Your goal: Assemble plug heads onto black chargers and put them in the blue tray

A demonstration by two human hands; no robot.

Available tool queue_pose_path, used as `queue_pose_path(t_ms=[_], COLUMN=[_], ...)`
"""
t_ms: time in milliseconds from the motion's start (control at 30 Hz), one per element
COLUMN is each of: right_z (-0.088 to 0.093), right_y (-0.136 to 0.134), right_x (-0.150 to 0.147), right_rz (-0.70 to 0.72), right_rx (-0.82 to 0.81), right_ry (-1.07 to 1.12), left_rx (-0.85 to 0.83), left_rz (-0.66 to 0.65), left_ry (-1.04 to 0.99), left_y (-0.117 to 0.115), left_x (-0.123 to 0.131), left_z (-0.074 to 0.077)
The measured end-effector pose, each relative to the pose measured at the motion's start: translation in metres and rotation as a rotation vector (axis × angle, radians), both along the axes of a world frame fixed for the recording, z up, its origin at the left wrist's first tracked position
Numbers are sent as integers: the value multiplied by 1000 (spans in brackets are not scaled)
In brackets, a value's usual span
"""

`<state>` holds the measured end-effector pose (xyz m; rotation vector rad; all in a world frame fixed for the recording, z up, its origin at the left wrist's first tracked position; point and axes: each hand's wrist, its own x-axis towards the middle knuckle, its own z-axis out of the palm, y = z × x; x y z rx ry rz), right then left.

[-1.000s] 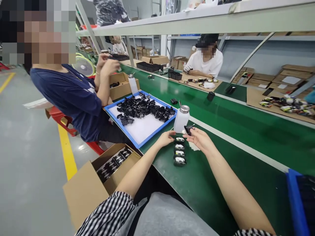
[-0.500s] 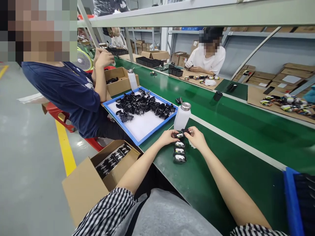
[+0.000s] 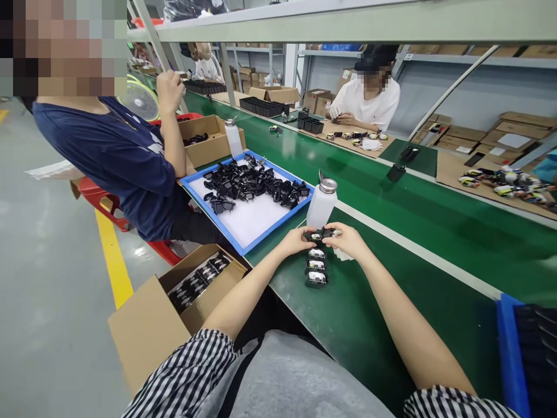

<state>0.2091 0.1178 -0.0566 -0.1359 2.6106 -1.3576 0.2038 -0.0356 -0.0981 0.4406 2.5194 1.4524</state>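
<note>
My left hand [image 3: 296, 241] is closed on a black adapter housing [image 3: 316, 237] whose open side shows white and coloured parts. Pinched in my right hand [image 3: 347, 239] is a black plug cover [image 3: 328, 231] with metal pins, held against the right end of that housing. Three similar open housings [image 3: 317, 265] stand in a row on the green bench, just below my hands. Behind my fingers is a white pump bottle [image 3: 321, 208]. Some white paper [image 3: 343, 254] lies under my right hand.
A blue-rimmed tray [image 3: 278, 223] of black plug covers is at the left, beside a seated co-worker [image 3: 126, 168]. An open carton [image 3: 143, 325] stands below the bench edge. A blue crate [image 3: 511, 348] is at the right. Across the green belt [image 3: 361, 191] sits another person.
My right hand has brought the plug cover closer to the housing and turned it. A black piece on the belt has shifted right. The left co-worker's hand has moved.
</note>
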Motion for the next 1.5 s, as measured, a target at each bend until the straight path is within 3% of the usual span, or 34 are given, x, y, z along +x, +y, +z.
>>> queue_pose_path(t_ms=[200,400,600,733,900,1000,1267,1500], right_z=[-7,-14,-12,-11,-15,-15,2,-1], right_y=[-3,-2,0,1,1,2,-4,-3], right_x=[-2,-6,-8,-7,-5,-6,-26,-32], right_rz=[106,198,249,230,229,241,380,386], right_rx=[285,434,561,586,469,437,572,582], right_ry=[187,280,252,301,326,284,139,173], left_rx=[-21,2,-76,-196,-258,-387,-697,-766], left_rz=[6,-9,-61,-75,-78,-73,-77,-80], left_ry=[25,76,75,103,89,77,11,10], left_y=[-1,-1,-4,-3,-1,2,23,36], left_x=[-2,0,1,-1,-1,-1,-16,-17], left_z=[-2,-2,9,17,23,30,58,61])
